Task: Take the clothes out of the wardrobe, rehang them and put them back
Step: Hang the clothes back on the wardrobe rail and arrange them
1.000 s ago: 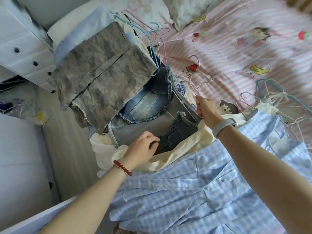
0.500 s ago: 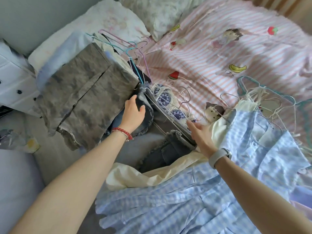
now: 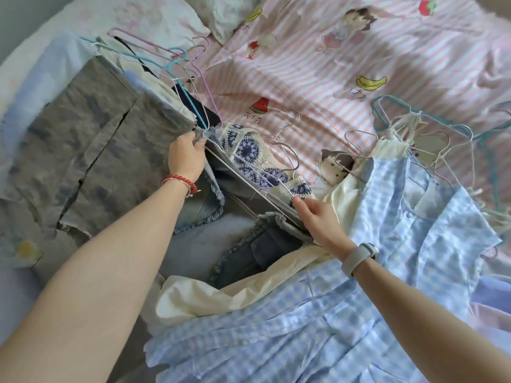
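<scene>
Pink-and-white striped bedsheet with cartoon fruit prints (image 3: 345,64) is carrying the whole pile; clothes are out of the wardrobe, which isn't in view.

Light blue gingham dress (image 3: 318,313) is lying nearest me, straps on wire hangers at the right. Grey mottled trousers (image 3: 91,150) are lying folded at the left on a teal wire hanger (image 3: 177,78). Cream cloth garment (image 3: 221,294) is lying under the gingham. Faded denim shorts with frayed hems (image 3: 210,211) are sitting in the middle of the pile, darker denim piece (image 3: 257,255) just below them. White-and-blue crochet top (image 3: 249,153) is lying just beyond the denim, across thin silver wire hangers (image 3: 287,158).

My left hand (image 3: 186,156) is gripping the denim waistband, fingers curled round the frayed edge, right beside the trousers' hanger. My right hand (image 3: 320,219) is lying mostly flat, fingers straight, fingertips touching the lower edge of the crochet top and the long silver hanger bar (image 3: 243,183) running between my hands. Can't tell whether the thumb is hooking the bar.

Status, my read: removal is done. Rehanging is partway: trousers and dress look to be on hangers, the denim is the item being worked now. Several hangers are lying loose on the sheet. Return to the wardrobe not started, everything visible is on the bed.
</scene>
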The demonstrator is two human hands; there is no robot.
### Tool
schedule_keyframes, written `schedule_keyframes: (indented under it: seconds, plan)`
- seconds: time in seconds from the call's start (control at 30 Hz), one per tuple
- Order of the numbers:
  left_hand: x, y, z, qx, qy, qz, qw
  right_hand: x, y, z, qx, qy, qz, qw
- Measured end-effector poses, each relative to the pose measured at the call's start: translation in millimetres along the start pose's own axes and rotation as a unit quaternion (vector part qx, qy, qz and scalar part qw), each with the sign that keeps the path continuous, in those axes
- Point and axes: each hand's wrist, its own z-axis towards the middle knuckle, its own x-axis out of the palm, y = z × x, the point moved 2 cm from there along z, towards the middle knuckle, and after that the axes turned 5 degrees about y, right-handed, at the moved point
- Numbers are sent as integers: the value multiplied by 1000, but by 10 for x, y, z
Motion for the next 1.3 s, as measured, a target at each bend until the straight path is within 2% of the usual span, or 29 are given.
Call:
schedule_keyframes:
  seconds: [0.13,0.37,0.5,0.6,0.97,1.17,1.3]
  plan:
    - [-156,24,-408,61,0,-15,998,38,89,19,-48,-8,-71,996]
    - [-415,164,-1127,146,17,-29,989,346,480,-34,-134,20,-94,986]
    - [-672,282,-1408,144,1,-47,988,399,682,-52,-135,-33,-54,989]
    - [-919,333,-1599,165,-39,-48,984,418,889,-117,-150,-70,-52,985]
    - [-2177,476,-2138,157,-197,-65,965,626,1976,-568,-263,-114,-47,957]
    - [-2951,406,-2691,187,-315,-73,928,848,2637,-1049,-340,-128,-28,931]
    - [-3394,461,-3140,196,-362,-52,910,1001,3079,-1381,-379,-117,0,918]
